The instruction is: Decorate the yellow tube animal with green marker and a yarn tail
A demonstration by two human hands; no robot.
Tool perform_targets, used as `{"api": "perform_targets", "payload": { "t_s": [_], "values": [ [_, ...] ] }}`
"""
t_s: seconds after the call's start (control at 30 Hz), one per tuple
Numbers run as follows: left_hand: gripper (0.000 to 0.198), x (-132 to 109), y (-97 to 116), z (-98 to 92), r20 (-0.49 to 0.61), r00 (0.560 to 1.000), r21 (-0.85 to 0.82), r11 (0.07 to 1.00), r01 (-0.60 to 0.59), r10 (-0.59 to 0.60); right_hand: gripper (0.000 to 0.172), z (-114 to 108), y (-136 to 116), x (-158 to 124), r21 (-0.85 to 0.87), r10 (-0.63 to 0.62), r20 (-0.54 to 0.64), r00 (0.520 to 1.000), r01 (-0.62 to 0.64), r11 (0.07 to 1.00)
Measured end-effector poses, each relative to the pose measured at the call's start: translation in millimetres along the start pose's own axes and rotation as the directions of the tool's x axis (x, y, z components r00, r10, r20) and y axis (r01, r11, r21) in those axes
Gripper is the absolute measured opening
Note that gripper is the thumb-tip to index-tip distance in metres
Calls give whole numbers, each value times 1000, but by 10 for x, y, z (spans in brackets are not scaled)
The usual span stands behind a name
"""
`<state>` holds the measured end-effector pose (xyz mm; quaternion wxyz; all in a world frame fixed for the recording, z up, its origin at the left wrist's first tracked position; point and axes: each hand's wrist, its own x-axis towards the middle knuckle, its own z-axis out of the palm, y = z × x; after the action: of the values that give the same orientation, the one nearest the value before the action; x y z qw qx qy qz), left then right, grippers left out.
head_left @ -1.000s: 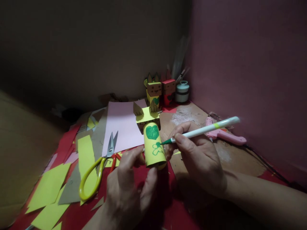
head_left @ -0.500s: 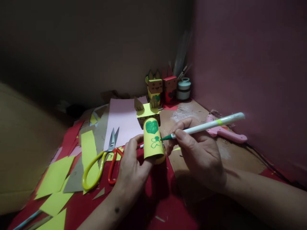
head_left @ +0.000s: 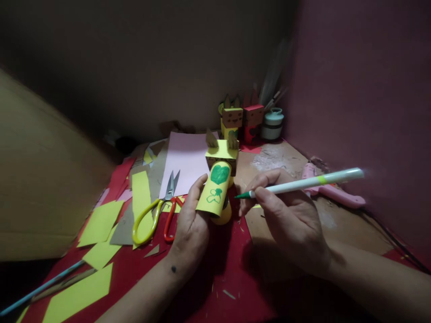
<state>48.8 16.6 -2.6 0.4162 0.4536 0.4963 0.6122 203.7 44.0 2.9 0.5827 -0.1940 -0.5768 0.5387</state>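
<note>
The left hand [head_left: 192,224] grasps a yellow tube [head_left: 215,187], apparently keeping its green heart [head_left: 220,174] facing up; the right hand's [head_left: 292,220] fingers pinch a marker [head_left: 292,185] near its tip, presumably for control.

Left hand [head_left: 191,231]: most fingers hidden by yellow tube [head_left: 216,189]. Red scissor handle [head_left: 168,226] partly behind it. Box lettering [head_left: 216,159] too small to read. Glue gun [head_left: 341,196] partly behind marker [head_left: 291,186]. Right forearm [head_left: 377,280] cut by right edge. Dark back-left object [head_left: 127,144] unclear.
</note>
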Motion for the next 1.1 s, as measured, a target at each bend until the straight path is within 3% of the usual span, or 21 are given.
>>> {"api": "perform_targets", "payload": {
  "t_s": [0.17, 0.3, 0.5, 0.73, 0.93, 1.1],
  "values": [
    [37, -21, 100, 43, -68, 996, -211, 977, 40, -55, 9, 56, -26, -64, 57, -39, 71, 997, 35, 998],
    [35, -38, 146, 28, -85, 996, -292, 956, -32, 8, 12, 191, -82, -58, 90, -87, 107, 990, 77, 993],
    [45, -109, 158, -79, -22, 987, -308, 939, -155, 156, 22, 408, -112, -53, -37, -207, 17, 978, 208, 977],
    [46, -154, 291, -145, -36, 987, -296, 941, -161, 158, 24, 632, -150, -89, -151, -295, -8, 956, 290, 945],
    [45, -111, 265, -201, -65, 975, -236, 946, -221, 211, 22, 730, -97, -88, -130, -333, 24, 943, 333, 934],
    [42, -116, 256, -223, -63, 982, -223, 956, -189, 180, 22, 774, -96, -97, -141, -314, 27, 949, 314, 939]
  ]
}}
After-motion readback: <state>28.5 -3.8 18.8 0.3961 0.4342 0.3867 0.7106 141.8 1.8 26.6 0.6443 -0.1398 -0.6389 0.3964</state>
